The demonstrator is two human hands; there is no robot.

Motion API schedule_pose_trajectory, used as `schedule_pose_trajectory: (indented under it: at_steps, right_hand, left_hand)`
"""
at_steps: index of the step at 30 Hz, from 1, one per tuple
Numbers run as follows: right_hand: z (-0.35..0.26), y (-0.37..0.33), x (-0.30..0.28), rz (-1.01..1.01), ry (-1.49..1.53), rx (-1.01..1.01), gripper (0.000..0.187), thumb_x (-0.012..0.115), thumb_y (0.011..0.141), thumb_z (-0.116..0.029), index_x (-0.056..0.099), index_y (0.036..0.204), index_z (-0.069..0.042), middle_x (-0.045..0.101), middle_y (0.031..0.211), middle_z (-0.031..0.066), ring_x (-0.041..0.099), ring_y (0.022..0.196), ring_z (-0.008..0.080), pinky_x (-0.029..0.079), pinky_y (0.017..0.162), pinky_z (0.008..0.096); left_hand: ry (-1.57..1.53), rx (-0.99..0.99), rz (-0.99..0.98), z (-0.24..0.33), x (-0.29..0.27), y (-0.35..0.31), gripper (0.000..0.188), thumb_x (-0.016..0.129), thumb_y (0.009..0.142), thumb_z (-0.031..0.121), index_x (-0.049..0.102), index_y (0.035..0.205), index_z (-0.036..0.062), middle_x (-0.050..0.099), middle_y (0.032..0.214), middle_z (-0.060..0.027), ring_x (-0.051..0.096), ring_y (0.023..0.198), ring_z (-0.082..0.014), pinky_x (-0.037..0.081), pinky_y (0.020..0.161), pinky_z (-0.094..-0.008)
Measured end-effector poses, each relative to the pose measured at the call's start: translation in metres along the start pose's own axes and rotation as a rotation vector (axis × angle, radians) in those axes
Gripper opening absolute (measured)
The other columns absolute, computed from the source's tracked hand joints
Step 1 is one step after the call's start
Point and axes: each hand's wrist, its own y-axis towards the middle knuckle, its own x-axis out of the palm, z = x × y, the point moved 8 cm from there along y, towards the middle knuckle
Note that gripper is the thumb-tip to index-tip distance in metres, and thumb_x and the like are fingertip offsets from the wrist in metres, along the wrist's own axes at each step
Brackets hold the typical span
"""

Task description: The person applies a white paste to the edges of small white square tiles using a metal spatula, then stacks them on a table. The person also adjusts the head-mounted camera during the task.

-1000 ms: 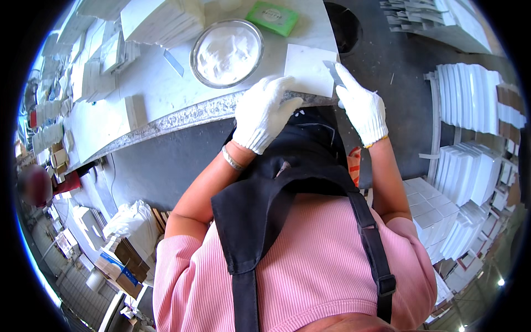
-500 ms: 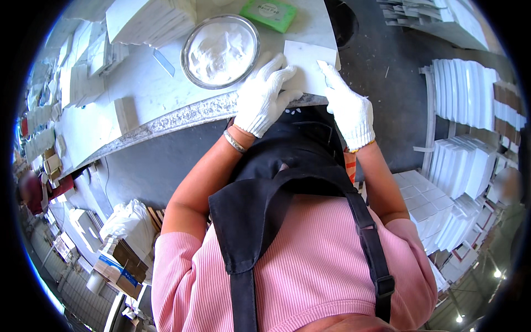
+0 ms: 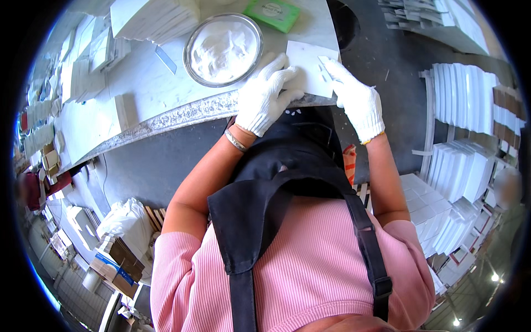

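Observation:
A white rectangular tile (image 3: 310,55) lies flat at the table's right front corner. My left hand (image 3: 264,102), in a white knitted glove, rests by its left edge with thumb and fingers spread. My right hand (image 3: 357,102), gloved too, reaches over the tile's right edge. Its fingers are pressed together on a thin, greyish blade-like piece (image 3: 322,69), partly hidden by the glove. Left of the tile stands a round metal bowl (image 3: 187,65) of white paste, close to my left fingertips.
A green box (image 3: 271,14) sits behind the bowl. A thin bluish blade (image 3: 165,60) lies on the marble table (image 3: 149,94), near a stack of white slabs (image 3: 155,19). More slabs (image 3: 464,97) stand in racks on the right, beyond the dark floor (image 3: 392,110).
My right hand has shifted right, toward the tile's outer edge, and more of the thin piece at its fingertips shows. My left hand stays at the tile's left side.

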Motion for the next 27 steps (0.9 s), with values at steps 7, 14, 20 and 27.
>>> schedule_pose_trajectory:
  at_steps: [7, 14, 20, 27]
  right_hand:
    - [-0.008, 0.034, 0.004, -0.126, -0.229, -0.187, 0.041, 0.059, 0.096, -0.027, 0.060, 0.137, -0.024, 0.074, 0.090, 0.0105, 0.069, 0.065, 0.0252, 0.056, 0.060, 0.0360]
    - [-0.019, 0.015, 0.007, -0.326, -0.004, -0.215, 0.040, 0.056, 0.097, -0.029, 0.060, 0.137, -0.027, 0.073, 0.093, 0.0119, 0.069, 0.067, 0.0299, 0.057, 0.064, 0.0373]
    - [0.004, 0.022, -0.003, -0.268, 0.139, 0.069, 0.040, 0.055, 0.097, -0.028, 0.060, 0.137, -0.024, 0.073, 0.100, 0.0086, 0.068, 0.065, 0.0243, 0.056, 0.065, 0.0343]
    - [-0.003, 0.027, -0.002, -0.115, 0.059, -0.091, 0.038, 0.055, 0.097, -0.027, 0.062, 0.134, -0.026, 0.073, 0.094, 0.0076, 0.068, 0.062, 0.0257, 0.055, 0.060, 0.0367]
  left_hand:
    - [0.000, -0.003, 0.007, 0.001, 0.000, 0.000, 0.049, 0.085, 0.068, 0.025, 0.069, 0.112, 0.0098, 0.063, 0.130, -0.0149, 0.056, 0.126, -0.0364, 0.049, 0.100, -0.0411]
    - [-0.010, -0.013, 0.027, 0.000, -0.001, -0.001, 0.047, 0.085, 0.068, 0.024, 0.069, 0.110, 0.0099, 0.065, 0.128, -0.0144, 0.057, 0.125, -0.0354, 0.050, 0.098, -0.0397]
    - [-0.004, -0.030, 0.021, -0.002, 0.001, 0.000, 0.045, 0.084, 0.069, 0.022, 0.069, 0.110, 0.0091, 0.066, 0.126, -0.0134, 0.058, 0.125, -0.0335, 0.051, 0.097, -0.0383]
    - [-0.003, -0.031, 0.025, 0.001, 0.000, 0.001, 0.042, 0.083, 0.070, 0.021, 0.070, 0.108, 0.0089, 0.066, 0.126, -0.0138, 0.058, 0.124, -0.0338, 0.051, 0.097, -0.0388]
